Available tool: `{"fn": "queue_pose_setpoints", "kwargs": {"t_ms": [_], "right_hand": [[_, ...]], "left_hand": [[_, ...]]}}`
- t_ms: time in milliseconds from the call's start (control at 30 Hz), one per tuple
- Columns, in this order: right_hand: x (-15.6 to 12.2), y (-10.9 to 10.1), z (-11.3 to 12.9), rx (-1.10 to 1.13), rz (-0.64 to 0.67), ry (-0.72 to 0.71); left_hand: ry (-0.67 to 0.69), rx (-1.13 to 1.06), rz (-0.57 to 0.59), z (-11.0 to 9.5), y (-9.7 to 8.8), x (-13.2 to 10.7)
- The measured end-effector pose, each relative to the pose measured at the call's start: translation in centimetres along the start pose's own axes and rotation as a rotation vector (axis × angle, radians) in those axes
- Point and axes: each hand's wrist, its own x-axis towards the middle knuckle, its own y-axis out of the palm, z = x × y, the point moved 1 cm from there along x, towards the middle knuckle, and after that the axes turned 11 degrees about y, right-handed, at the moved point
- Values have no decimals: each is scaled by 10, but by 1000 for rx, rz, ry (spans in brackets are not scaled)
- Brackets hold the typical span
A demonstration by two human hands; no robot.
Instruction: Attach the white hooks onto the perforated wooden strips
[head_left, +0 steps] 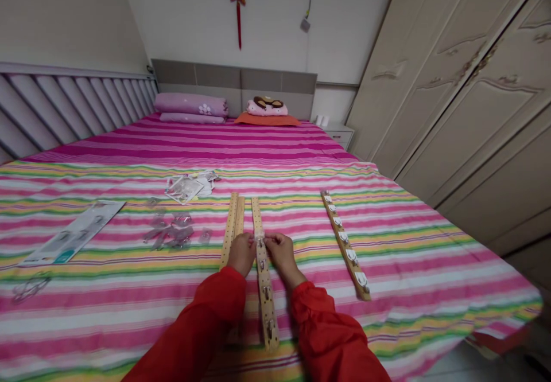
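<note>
Above striped bedspread point(301, 221), both hands' fingers point(271, 240) pinch hook point(259, 236) on wooden rack point(266, 296).

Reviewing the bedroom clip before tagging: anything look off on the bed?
Clear plastic hook pieces lie loose on the striped pink bedspread, left of the perforated wooden strip, one stray near the left edge; odd beside the mounted white hooks.
</note>
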Motion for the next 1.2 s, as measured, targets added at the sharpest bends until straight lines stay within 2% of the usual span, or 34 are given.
{"fn": "queue_pose_setpoints", "kwargs": {"t_ms": [133, 300, 467, 667, 933, 1033, 1100, 1200], "right_hand": [[2, -1, -4, -23, -9, -6], [1, -2, -5, -42, -20, -24], [-4, -3, 1, -137, 11, -119], [-11, -4, 10, -398, -14, -263], [-17, -3, 16, -615, -7, -345], [-19, -7, 17, -545, 31, -318], [-20, -9, 17, -437, 79, -311], [-22, -12, 16, -260, 111, -285]], "left_hand": [[-6, -19, -19, 1, 1, -1], [71, -39, -81, 3, 3, -4], [148, 79, -10, 3, 4, -7], [191, 166, 71, 1, 6, -9], [181, 166, 87, 1, 8, -8], [168, 43, 89, 0, 1, -7], [136, -101, 48, 3, -10, -7], [73, -255, -135, 22, -37, -11]]}}
